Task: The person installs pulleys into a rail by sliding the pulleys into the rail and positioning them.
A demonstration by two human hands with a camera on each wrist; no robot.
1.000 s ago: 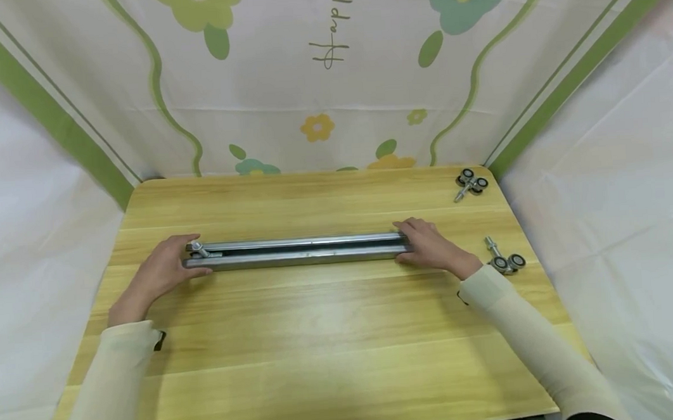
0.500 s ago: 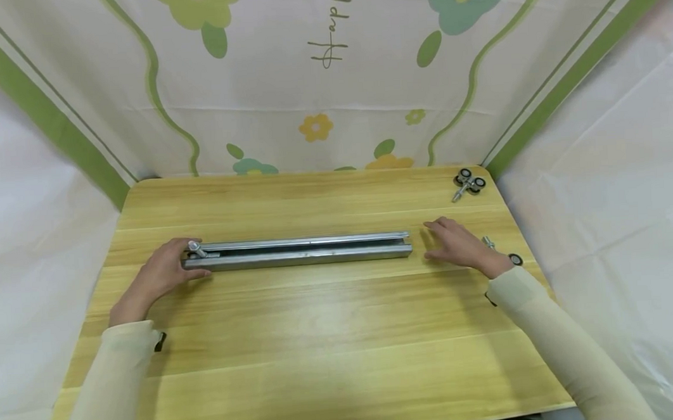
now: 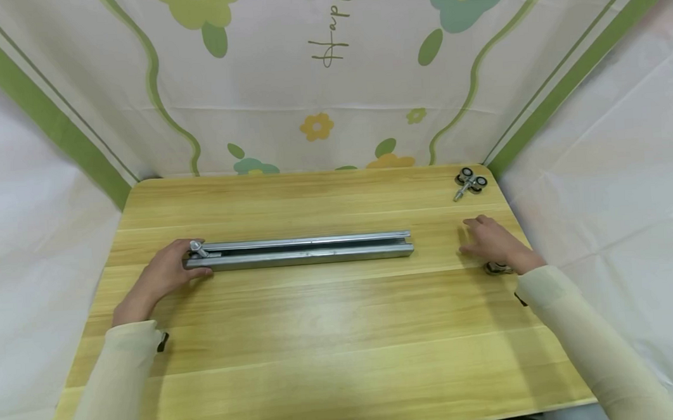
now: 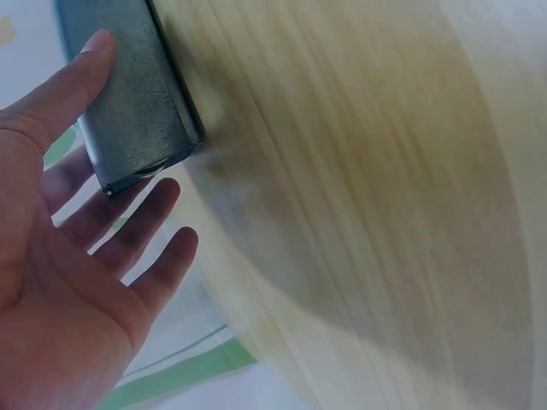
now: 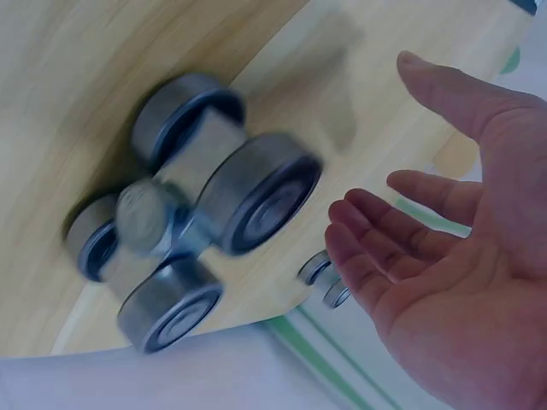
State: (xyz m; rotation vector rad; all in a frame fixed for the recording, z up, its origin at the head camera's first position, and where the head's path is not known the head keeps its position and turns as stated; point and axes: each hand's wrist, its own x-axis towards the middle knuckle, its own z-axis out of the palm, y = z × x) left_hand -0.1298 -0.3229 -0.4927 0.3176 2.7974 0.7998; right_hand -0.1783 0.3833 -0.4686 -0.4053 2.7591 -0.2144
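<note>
A long metal channel rail (image 3: pixel 310 257) lies across the table with its slot facing up. My left hand (image 3: pixel 165 270) grips its left end, thumb along the near side and fingers at the far side; the rail's end (image 4: pixel 141 102) also shows in the left wrist view. A threaded bolt (image 3: pixel 199 248) sticks out of the slot there; what it joins inside is hidden. My right hand (image 3: pixel 495 243) hovers over a four-wheeled roller trolley (image 5: pixel 145 213) with its fingers loosely spread and holding nothing. In the head view the hand covers most of that trolley (image 3: pixel 495 268).
A second roller trolley (image 3: pixel 469 183) with a bolt lies near the table's far right corner. The wooden table (image 3: pixel 320 338) meets a flowered cloth backdrop (image 3: pixel 278 80) at its far edge. White cloth (image 3: pixel 608 158) hangs at both sides.
My right hand has let go of the rail's right end and moved right, over the near roller trolley. My left hand keeps its grip; the rail has hardly shifted.
</note>
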